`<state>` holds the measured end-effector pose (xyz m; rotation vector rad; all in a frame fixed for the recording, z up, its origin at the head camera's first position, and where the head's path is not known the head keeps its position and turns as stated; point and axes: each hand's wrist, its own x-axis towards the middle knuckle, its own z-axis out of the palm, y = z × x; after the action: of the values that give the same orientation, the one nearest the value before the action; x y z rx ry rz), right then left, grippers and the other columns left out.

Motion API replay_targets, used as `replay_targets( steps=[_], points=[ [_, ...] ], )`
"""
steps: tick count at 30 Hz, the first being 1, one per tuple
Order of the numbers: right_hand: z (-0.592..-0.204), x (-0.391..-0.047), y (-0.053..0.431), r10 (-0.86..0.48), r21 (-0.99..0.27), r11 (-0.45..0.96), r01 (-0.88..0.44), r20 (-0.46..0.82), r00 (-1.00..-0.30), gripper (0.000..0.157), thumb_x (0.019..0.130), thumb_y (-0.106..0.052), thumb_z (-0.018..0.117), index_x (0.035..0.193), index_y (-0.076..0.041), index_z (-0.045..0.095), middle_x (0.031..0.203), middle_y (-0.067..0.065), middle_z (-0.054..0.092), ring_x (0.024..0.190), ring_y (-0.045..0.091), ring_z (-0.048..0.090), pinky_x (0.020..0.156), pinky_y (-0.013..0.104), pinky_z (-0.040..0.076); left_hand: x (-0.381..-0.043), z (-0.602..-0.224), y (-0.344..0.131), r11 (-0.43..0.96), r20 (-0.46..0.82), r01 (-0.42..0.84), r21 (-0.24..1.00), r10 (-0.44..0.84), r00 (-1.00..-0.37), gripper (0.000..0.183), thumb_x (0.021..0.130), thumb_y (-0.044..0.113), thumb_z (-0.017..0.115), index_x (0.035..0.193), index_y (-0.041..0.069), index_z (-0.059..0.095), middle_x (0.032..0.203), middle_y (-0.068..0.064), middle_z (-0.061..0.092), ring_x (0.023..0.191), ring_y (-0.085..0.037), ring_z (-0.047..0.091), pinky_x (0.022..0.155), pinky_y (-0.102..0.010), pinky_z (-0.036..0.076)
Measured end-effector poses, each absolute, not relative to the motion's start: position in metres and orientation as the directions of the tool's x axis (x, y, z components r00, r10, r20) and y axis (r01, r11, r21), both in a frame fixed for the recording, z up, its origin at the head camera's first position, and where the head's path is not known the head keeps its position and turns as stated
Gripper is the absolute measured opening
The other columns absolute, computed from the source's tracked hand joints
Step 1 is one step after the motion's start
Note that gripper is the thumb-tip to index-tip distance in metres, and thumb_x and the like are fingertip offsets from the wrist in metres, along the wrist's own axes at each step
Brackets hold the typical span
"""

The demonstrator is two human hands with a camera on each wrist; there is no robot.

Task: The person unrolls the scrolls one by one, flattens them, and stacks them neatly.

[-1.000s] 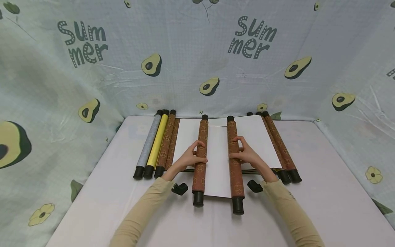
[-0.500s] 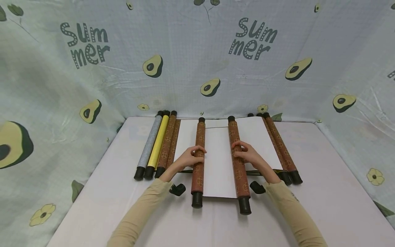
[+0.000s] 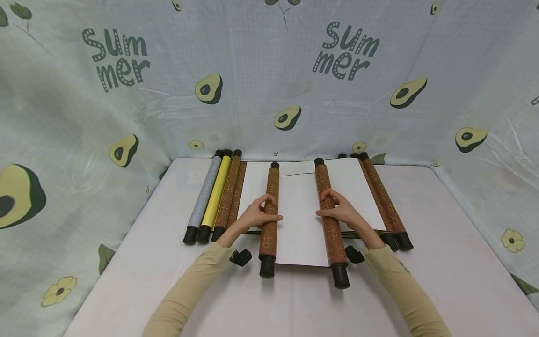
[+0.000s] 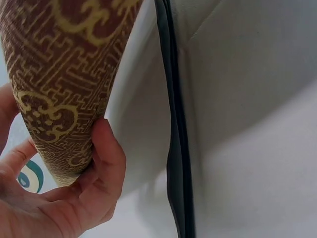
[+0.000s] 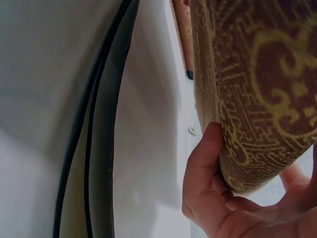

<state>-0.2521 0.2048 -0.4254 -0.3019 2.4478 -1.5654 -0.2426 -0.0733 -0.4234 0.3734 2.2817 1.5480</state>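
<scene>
My left hand (image 3: 257, 214) grips the left roll (image 3: 268, 241) of a hanging scroll, brown with a gold pattern and black end knobs. Around the matching right roll (image 3: 333, 238) curl the thumb and fingers of my right hand (image 3: 342, 209). Between the two rolls stretches the scroll's blank white sheet (image 3: 300, 234). Both wrist views show the patterned rolls up close, with the left thumb and fingers (image 4: 106, 163) and the right ones (image 5: 200, 171) wrapped about them. The scroll is held above another white sheet (image 3: 358, 192), overlapping it.
At the left lie a grey roll (image 3: 204, 201), a yellow roll (image 3: 216, 196) and brown rolls (image 3: 229, 196). More brown rolls (image 3: 383, 201) lie at the right. Layered dark-edged sheets (image 5: 94, 124) show beneath. A printed curtain (image 3: 244, 61) hangs behind the white table (image 3: 294, 313).
The two rolls have moved apart, the right one shifting right and the left one slightly left. More white sheet shows between them.
</scene>
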Motion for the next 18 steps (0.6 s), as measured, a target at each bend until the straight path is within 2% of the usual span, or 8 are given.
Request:
replay_targets(
  steps=[7,12,18],
  points=[
    [-0.402,-0.236,0.199,-0.311,-0.914,0.405,-0.037,-0.100,-0.945,0.038,0.078,-0.003,0.062,0.107,0.004,0.039,0.116,0.022,0.036,0.090,0.029,0.044,0.062,0.032,0.045,-0.241,-0.423,-0.076,0.358,-0.139,0.025,0.933,0.423,-0.895,0.040,0.075,0.013,0.070,0.106,0.005,0.045,0.105,-0.015,0.043,0.066,-0.014,0.041,0.046,-0.026,0.037],
    [-0.410,-0.244,0.206,-0.290,-0.907,0.420,0.024,-0.159,-0.944,0.038,0.079,-0.005,0.063,0.111,-0.003,0.042,0.122,0.024,0.035,0.091,0.031,0.047,0.059,0.032,0.049,-0.244,-0.426,-0.079,0.353,-0.150,0.006,0.936,0.412,-0.899,0.039,0.075,0.011,0.069,0.106,0.009,0.046,0.106,-0.015,0.044,0.067,-0.015,0.045,0.045,-0.025,0.040],
    [-0.419,-0.252,0.216,-0.295,-0.906,0.421,0.039,-0.177,-0.939,0.041,0.079,-0.011,0.065,0.114,-0.007,0.044,0.125,0.022,0.036,0.087,0.028,0.049,0.060,0.034,0.049,-0.244,-0.425,-0.082,0.339,-0.171,-0.018,0.940,0.428,-0.888,0.049,0.076,0.008,0.066,0.121,0.008,0.045,0.116,-0.022,0.044,0.078,-0.020,0.052,0.050,-0.027,0.047]
  ],
)
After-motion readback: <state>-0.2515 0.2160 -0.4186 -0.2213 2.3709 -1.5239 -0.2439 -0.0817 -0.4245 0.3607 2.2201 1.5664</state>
